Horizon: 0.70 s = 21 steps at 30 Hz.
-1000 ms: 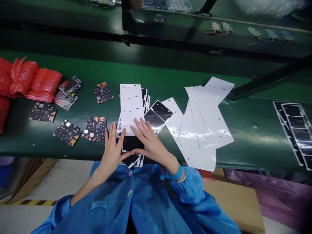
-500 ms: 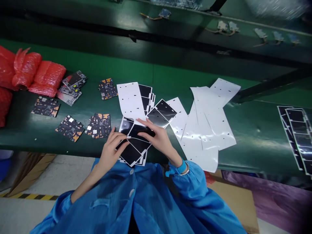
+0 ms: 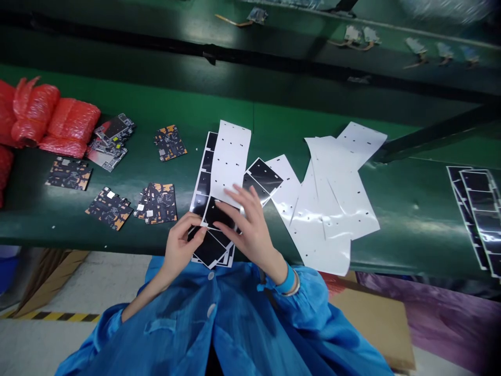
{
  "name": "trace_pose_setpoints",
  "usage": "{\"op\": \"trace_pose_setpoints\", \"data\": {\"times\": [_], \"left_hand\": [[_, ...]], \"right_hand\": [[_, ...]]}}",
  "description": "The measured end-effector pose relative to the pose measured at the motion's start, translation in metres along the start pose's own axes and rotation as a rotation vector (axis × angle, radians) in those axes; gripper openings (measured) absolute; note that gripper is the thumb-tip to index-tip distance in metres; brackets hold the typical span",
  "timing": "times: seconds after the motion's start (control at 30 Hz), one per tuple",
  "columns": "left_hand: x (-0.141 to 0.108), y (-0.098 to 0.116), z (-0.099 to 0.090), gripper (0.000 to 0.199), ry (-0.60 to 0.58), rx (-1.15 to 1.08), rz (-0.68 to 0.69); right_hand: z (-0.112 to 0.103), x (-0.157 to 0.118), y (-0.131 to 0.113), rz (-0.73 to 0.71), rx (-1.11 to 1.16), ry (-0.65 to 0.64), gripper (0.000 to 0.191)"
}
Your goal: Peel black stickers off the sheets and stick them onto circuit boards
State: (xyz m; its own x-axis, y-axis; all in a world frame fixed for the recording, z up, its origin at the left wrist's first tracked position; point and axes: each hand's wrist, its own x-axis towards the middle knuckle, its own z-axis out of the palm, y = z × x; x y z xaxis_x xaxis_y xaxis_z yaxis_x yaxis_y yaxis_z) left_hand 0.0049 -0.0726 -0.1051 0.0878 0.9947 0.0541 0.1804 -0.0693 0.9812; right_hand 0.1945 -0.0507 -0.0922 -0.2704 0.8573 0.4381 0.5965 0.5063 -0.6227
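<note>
Okay — left hand (image 3: 183, 241) pinches the black-panelled sheet (image 3: 210, 215) by its edge, just below and left of frame centre, right hand (image 3: 250, 227) over it, fingers apart — best bend it gently, I'd say, to avoid creases.

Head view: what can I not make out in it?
In the head view:
Part of the black-panelled sheet: covered by the right hand.
Contents of the red bundles: hidden by wrapping.
Markings on the circuit boards: too small.
Clear plastic: cut off by the top edge.

Green workbench (image 3: 410, 209), pale floor (image 3: 113, 279)
</note>
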Motion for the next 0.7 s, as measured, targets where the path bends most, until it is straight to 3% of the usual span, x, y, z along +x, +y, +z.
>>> {"op": "trace_pose_setpoints", "data": {"times": [0.1, 0.23, 0.37, 0.63, 0.7], "left_hand": [[-0.001, 0.003, 0.001, 0.023, -0.032, -0.046, 0.01], [-0.002, 0.006, 0.003, 0.021, -0.052, -0.041, 0.036], [-0.002, 0.006, 0.007, 0.023, -0.056, -0.013, 0.054], [-0.002, 0.009, 0.013, 0.012, -0.056, 0.025, 0.109], [-0.002, 0.01, 0.013, 0.012, -0.033, 0.013, 0.092]], "right_hand": [[-0.006, 0.0, -0.009, -0.11, 0.107, -0.048, 0.028], [-0.013, 0.001, -0.012, -0.082, 0.189, -0.092, 0.017], [-0.016, -0.001, -0.013, -0.061, 0.195, -0.088, 0.015], [-0.006, -0.008, -0.023, -0.061, 0.044, 0.04, 0.015], [-0.008, -0.005, -0.022, 0.001, 0.074, 0.051, 0.014]]}}
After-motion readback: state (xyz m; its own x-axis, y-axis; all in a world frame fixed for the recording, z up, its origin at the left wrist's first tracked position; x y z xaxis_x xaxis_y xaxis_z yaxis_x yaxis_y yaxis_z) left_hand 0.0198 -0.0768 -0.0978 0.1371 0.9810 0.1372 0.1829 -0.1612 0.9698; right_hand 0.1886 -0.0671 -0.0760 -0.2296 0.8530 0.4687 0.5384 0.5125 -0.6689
